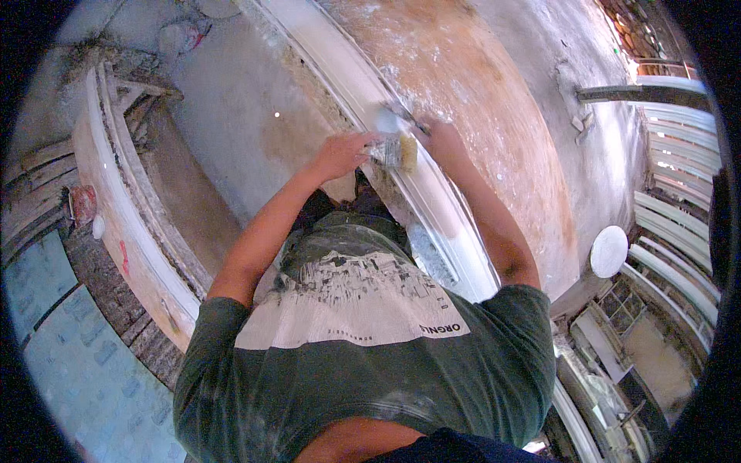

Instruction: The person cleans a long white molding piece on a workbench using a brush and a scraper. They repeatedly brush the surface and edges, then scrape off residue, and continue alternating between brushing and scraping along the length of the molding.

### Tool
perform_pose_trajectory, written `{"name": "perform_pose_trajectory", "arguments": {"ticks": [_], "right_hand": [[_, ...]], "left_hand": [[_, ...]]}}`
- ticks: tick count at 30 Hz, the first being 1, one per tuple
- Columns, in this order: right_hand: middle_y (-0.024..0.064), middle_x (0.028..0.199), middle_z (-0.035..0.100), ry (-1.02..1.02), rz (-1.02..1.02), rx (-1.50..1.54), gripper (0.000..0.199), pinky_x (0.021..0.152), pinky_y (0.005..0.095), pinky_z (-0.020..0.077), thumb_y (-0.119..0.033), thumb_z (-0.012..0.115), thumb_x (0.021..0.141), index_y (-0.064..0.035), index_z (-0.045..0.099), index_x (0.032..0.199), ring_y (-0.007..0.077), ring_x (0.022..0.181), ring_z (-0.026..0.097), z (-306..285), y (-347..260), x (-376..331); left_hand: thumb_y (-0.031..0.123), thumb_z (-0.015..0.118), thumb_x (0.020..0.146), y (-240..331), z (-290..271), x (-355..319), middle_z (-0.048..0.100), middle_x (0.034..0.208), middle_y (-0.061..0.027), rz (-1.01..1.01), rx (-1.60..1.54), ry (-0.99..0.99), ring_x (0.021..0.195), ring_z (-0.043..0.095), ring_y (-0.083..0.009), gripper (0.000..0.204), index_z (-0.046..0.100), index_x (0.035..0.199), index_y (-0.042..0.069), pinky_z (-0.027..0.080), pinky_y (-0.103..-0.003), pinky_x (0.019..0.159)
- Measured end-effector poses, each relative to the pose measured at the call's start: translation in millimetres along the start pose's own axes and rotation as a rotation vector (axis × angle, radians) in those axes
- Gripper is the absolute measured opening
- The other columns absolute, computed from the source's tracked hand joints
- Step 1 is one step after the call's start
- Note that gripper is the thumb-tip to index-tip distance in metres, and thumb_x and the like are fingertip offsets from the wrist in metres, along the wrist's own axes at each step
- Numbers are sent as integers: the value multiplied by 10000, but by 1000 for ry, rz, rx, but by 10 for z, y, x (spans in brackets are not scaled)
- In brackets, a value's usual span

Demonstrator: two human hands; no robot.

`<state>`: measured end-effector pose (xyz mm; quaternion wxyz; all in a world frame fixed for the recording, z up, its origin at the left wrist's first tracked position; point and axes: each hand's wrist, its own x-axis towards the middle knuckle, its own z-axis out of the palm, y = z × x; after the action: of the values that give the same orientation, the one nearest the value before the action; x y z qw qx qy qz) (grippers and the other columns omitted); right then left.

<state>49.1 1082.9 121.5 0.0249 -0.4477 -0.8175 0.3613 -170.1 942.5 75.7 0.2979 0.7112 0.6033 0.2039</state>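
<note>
A long, pale, ridged moulding (454,207) runs diagonally from the top of the view down to the right, in front of my body. Over it, my left hand (345,154) has its fingers closed on a small pale piece with a yellowish end (400,152), too blurred for its kind to show. Just to the right, my right hand (443,145) grips the dark handle of a flat-bladed scraper (404,112). Its blade is smeared by motion and lies close to the pale piece, above the moulding. I cannot tell whether they touch.
At left stands another long ledge with a whitish edge (116,177), beside light blue sheeting (85,351). A stained, dusty surface (486,100) lies beyond the moulding. At right are several stacked white strips (675,220) and a round white disc (609,251). A dark beam (641,94) juts in there.
</note>
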Motion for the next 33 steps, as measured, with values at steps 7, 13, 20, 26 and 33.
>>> {"name": "perform_pose_trajectory", "arguments": {"ticks": [7,13,20,26,33], "right_hand": [[236,907,651,-55,15,-88,349,770,477,493,-362,569,872,-93,641,1081,402,854,631,16,-93,565],[224,906,655,85,-194,-90,332,783,499,488,-340,559,868,-79,644,1054,399,855,633,175,-1021,2392],[234,954,648,183,-256,-72,321,818,457,477,-285,604,840,-34,656,1033,401,906,620,224,-2273,4391],[253,956,647,25,-123,-242,343,805,465,484,-309,613,845,-44,659,1057,414,897,624,159,-2597,4660],[288,875,637,19,-23,-165,323,792,488,482,-317,633,839,-56,667,1026,430,872,626,98,-2721,5067]], "left_hand": [[166,616,812,-478,-479,563,594,1111,-93,121,141,-28,1059,547,-289,392,549,1197,150,435,-426,903],[178,608,823,-1165,-1115,912,579,1164,-83,77,227,-34,1085,539,-290,375,554,1192,142,429,-444,909],[250,623,832,-2511,-1936,984,602,1157,-91,228,110,73,1083,557,-302,410,561,1232,185,445,-430,899],[307,672,818,-3190,-3305,540,627,1128,-123,-305,-61,-6,1042,594,-326,452,562,1222,136,468,-428,894],[266,663,838,-4109,-3936,431,636,1038,-163,-526,-347,399,964,617,-323,369,537,1124,70,476,-391,831]]}}
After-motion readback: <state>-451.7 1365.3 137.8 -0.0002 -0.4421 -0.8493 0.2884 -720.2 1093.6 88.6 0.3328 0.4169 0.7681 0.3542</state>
